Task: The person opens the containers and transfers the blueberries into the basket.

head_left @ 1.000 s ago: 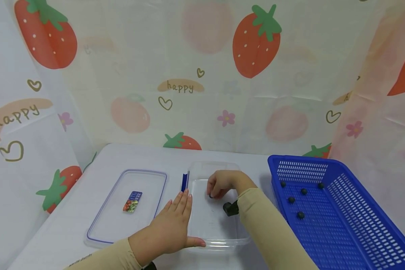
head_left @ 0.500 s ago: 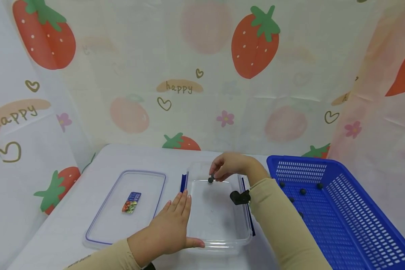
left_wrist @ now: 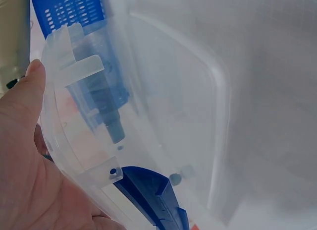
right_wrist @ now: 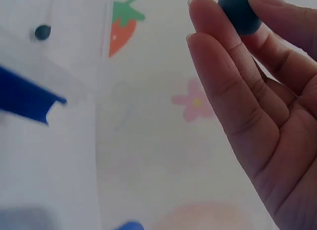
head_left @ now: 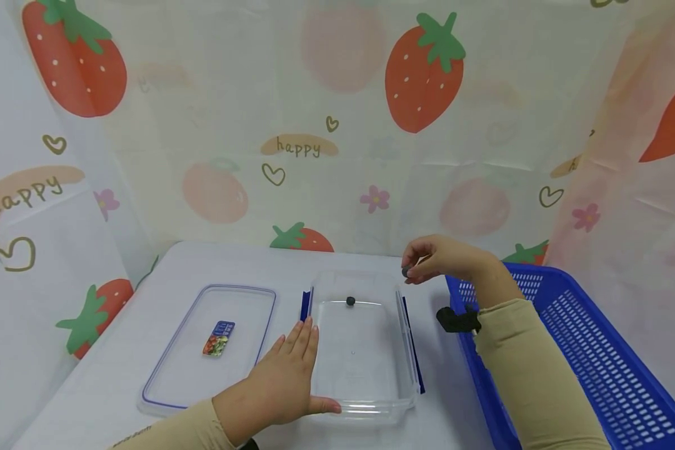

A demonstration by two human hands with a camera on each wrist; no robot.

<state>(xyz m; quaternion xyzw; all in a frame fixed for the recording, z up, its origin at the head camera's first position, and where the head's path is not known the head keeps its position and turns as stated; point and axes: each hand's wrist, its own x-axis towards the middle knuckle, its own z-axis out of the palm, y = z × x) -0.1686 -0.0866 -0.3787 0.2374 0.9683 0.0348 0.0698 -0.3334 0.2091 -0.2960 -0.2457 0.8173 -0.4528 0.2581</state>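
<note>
My right hand (head_left: 447, 259) pinches a dark blue blueberry (right_wrist: 240, 13) between thumb and fingers, raised beyond the far right corner of the clear plastic container (head_left: 365, 403). In the right wrist view the blueberry is at the fingertips. Another blueberry (head_left: 350, 301) lies inside the container near its far end. My left hand (head_left: 287, 375) rests with straight fingers along the container's left side, thumb at the near rim. From the left wrist view, the thumb (left_wrist: 32, 91) lies against the container's clear wall, beside a blue clip (left_wrist: 153, 195).
A blue perforated basket (head_left: 624, 375) stands on the right, partly hidden by my right forearm. Left of the container lies its clear lid (head_left: 174, 375) with a blue seal and a printed label (head_left: 219, 339). A strawberry-print curtain (head_left: 315, 187) rises behind the white table.
My right hand has lifted a blueberry out of the container and moved right and up towards the basket's far left corner. One blueberry stays in the container. My left hand has not moved.
</note>
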